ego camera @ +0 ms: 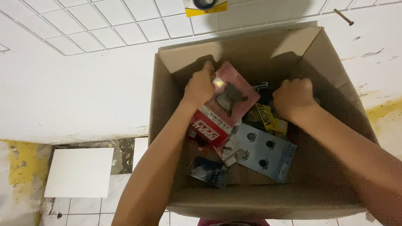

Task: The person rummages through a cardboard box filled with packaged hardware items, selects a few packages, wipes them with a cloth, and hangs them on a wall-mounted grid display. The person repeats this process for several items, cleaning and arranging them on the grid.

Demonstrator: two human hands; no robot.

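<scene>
Inside one brown cardboard box [167, 96], the left hand [200, 86] grips one red-and-pink blister card [224, 104], the right hand [294, 98] fisted beside one yellow-black packet [268, 119], its grip hidden.

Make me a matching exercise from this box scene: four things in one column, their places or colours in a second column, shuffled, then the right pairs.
Things:
1. left hand
2. right hand
3. blue card pack
4. loose white tile

Places or colours:
A. on the floor, left of the cardboard box
B. closed in a fist at the right side of the box
C. gripping the top of the red blister pack
D. lying flat in the box, with dark round parts on it

Pairs: 1-C, 2-B, 3-D, 4-A
</scene>
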